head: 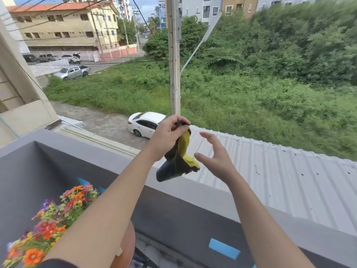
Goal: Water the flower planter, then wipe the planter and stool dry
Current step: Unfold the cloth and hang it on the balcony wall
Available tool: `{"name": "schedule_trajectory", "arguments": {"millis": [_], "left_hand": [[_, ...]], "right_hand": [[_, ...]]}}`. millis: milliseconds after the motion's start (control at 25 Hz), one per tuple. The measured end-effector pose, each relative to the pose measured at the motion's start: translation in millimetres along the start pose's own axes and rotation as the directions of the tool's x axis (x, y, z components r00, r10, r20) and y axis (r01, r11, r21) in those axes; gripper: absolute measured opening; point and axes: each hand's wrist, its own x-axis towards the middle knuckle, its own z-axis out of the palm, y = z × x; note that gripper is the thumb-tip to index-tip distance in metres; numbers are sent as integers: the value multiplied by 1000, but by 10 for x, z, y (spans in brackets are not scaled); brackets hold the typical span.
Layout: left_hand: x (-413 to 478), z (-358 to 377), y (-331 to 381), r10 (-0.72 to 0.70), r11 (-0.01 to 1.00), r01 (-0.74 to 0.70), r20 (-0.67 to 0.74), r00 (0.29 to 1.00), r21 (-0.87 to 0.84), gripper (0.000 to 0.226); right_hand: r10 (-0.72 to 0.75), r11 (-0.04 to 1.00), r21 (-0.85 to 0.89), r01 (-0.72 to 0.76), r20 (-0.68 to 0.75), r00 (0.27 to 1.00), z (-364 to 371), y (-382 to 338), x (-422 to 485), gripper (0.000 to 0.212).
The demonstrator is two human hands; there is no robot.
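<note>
Cloth (178, 161) dangles pinched in left hand (166, 134); right hand (216, 157) spread, seemingly apart.

Both hands are reaching out above the balcony wall (193, 207). The left hand (168, 132) is gripping the top of a cloth (177, 163), which is hanging down from it. The right hand (216, 155) is hovering just right of the cloth, fingers spread. The flowers (48, 225) are sitting at the lower left, inside the wall, under the left forearm. A stool (127, 246) is showing just right of the flowers. Beyond the wall, a corrugated roof (280, 171) is lying below, with a car (144, 123) parked behind it to the left.
</note>
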Motion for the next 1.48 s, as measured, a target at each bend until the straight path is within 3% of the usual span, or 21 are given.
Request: {"name": "schedule_trajectory", "arguments": {"millis": [80,200,320,480,560,680,800,920,1000,1080,1160,1240,1360,1480], "left_hand": [[32,42,107,2,998,3,78,997,-70,15],[13,66,251,12,993,2,121,993,-115,13],[-39,41,351,87,988,-74,92,992,-139,15],[-99,-78,513,127,967,-128,-21,992,-220,12],[-154,-243,507,95,952,-123,-112,989,-280,12],[-421,-449,255,-15,992,-2,-129,992,-128,10],[-866,-508,-132,-176,980,161,-129,976,-118,7],[-1236,-526,-381,-302,945,288,-80,950,-155,11],[-1263,-510,-499,-352,928,338,-73,933,-154,8],[-1106,-452,-639,-403,913,391,-101,910,-116,14],[-866,-331,-859,-429,903,424,-115,896,-72,16],[-630,-204,-1150,-465,885,464,-150,873,-43,16],[-298,-79,-1618,-516,845,535,-257,817,3,15],[-24,-9,-1914,-499,813,559,-298,814,163,9]], "right_hand": [[-87,994,74,79,104,991,42,-54,27,39],[-140,982,129,139,-3,990,95,-51,99,10],[-101,979,177,104,-26,995,136,-54,103,14],[-124,989,-54,135,170,978,145,131,-41,13],[-39,988,-139,68,203,978,65,391,-211,10],[76,988,-146,-53,157,985,-190,681,-600,40],[190,967,-212,-142,226,955,-393,740,-982,61],[291,950,-234,-205,436,852,-584,634,-1375,49],[262,965,-167,-204,527,809,-738,488,-1476,34],[281,952,-244,-186,448,849,-825,498,-1374,18],[383,876,-418,-241,299,874,-791,745,-1143,7],[542,792,-474,-385,255,801,-669,1111,-934,8],[707,691,-136,-710,331,625,-512,1517,-655,15],[710,610,130,-782,348,612,-460,1728,-466,19]]}}
